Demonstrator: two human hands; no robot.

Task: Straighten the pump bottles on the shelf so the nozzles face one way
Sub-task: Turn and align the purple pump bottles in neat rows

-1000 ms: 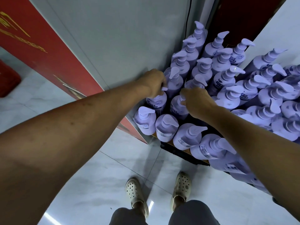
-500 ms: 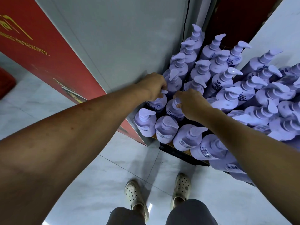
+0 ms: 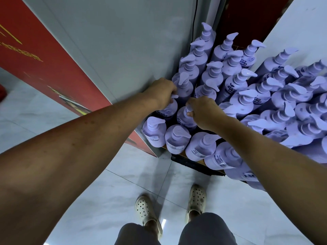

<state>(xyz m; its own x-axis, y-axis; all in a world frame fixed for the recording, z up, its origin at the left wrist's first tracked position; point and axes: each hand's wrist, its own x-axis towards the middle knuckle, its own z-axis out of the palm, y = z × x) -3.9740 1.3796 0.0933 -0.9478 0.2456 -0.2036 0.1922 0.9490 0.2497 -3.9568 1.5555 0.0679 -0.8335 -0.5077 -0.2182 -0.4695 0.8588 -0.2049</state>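
Observation:
Several lilac pump bottles stand packed in rows on a low shelf [image 3: 196, 164]. My left hand [image 3: 161, 91] grips the pump head of a bottle [image 3: 168, 110] in the second row, by the grey side panel. My right hand [image 3: 203, 111] pinches the pump head of the neighbouring bottle [image 3: 184, 117] just to its right. Both heads are mostly hidden under my fingers. In the front row, the nozzle of the leftmost bottle [image 3: 154, 131] points right. Nozzles farther back mostly point right or up-right.
A grey panel [image 3: 123, 50] with a red poster [image 3: 44, 68] borders the shelf on the left. A white wall panel [image 3: 292, 29] stands at the right. A black cable [image 3: 194, 18] runs down the corner. My feet in pale clogs [image 3: 146, 211] stand on white floor tiles.
Both hands stay on the same two pump heads. My right hand has shifted slightly left and its fingers have turned on the head. The camera has tilted a little.

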